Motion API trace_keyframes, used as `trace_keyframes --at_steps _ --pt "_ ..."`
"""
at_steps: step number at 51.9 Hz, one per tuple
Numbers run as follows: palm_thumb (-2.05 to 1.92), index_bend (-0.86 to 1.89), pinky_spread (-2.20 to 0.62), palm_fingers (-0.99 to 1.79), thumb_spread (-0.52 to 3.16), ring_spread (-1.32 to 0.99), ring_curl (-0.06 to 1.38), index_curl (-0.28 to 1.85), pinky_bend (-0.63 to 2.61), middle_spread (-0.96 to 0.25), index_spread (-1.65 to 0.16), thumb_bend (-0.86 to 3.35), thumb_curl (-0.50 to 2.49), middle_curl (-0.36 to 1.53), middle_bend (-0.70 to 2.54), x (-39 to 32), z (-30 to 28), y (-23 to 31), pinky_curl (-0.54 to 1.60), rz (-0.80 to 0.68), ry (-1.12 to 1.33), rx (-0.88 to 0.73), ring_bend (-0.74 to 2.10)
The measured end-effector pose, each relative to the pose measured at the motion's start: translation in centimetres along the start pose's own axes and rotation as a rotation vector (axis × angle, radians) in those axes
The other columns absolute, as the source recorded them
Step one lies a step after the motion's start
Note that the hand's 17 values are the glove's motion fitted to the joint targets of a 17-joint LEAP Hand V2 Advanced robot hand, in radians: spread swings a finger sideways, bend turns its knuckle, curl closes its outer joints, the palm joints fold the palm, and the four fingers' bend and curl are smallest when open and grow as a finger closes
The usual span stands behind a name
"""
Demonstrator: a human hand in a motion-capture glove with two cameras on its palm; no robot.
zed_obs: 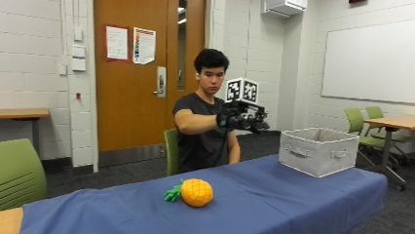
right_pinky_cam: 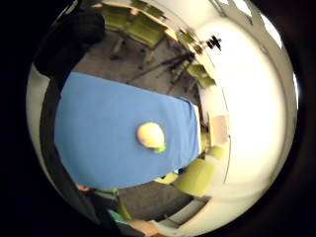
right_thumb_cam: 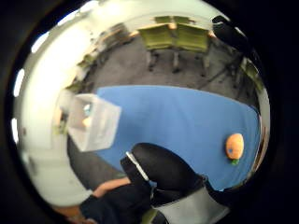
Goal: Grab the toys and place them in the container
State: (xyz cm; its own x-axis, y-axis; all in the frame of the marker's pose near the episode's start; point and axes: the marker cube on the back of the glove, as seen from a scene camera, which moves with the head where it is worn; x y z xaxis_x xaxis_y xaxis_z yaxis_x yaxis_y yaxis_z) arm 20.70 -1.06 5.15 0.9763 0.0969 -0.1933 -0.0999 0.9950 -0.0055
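Blue-clothed surface [zed_obs: 272,195] | pineapple toy [zed_obs: 192,192] lower centre — untouched | container [zed_obs: 317,150] right | right hand [zed_obs: 241,119] raised mid-frame, grasping nothing, finger state unclear | nothing visibly placed yet

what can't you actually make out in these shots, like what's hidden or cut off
- Inside of the grey fabric container: outside view, its own near walls hide the floor; thumb side palm view shows blurred shapes inside, nothing identifiable.
- Black-gloved right hand: outside view, its fingers are too small to tell curled from straight.
- Orange plush pineapple toy: its far side is hidden by its body.
- Blue-clothed table: cut off by the picture's bottom and left edges.
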Motion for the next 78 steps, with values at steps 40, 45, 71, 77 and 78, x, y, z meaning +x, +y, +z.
trace_keyframes --at_steps 40,45,71,77,78 --pt "-0.11 0.18 -0.04 0.02 0.95 -0.29 0.21 0.44 0.79 -0.17 -0.3 -0.09 0.2 0.44 0.22 15.0 23.4 2.9 0.33 0.187 -0.205 -0.27 0.43" --pt "-0.05 0.33 -0.04 0.14 0.98 -0.27 0.18 0.47 0.87 -0.17 -0.34 -0.05 0.21 0.41 0.13 15.1 23.6 4.3 0.34 0.195 -0.221 -0.253 0.35" --pt "0.59 0.5 -0.43 1.21 1.01 -0.44 0.38 0.67 0.74 -0.35 -0.31 0.23 0.49 0.52 0.64 12.0 19.9 5.6 0.32 0.169 -0.103 -0.221 0.94" --pt "0.63 0.46 -0.46 1.21 0.91 -0.43 0.43 0.73 0.75 -0.37 -0.32 0.22 0.55 0.58 0.75 10.4 16.2 4.7 0.34 0.159 -0.15 -0.201 1.03" --pt "0.63 0.46 -0.47 1.2 0.89 -0.43 0.43 0.74 0.75 -0.38 -0.32 0.22 0.57 0.59 0.76 10.1 15.3 4.3 0.34 0.157 -0.151 -0.187 1.04"
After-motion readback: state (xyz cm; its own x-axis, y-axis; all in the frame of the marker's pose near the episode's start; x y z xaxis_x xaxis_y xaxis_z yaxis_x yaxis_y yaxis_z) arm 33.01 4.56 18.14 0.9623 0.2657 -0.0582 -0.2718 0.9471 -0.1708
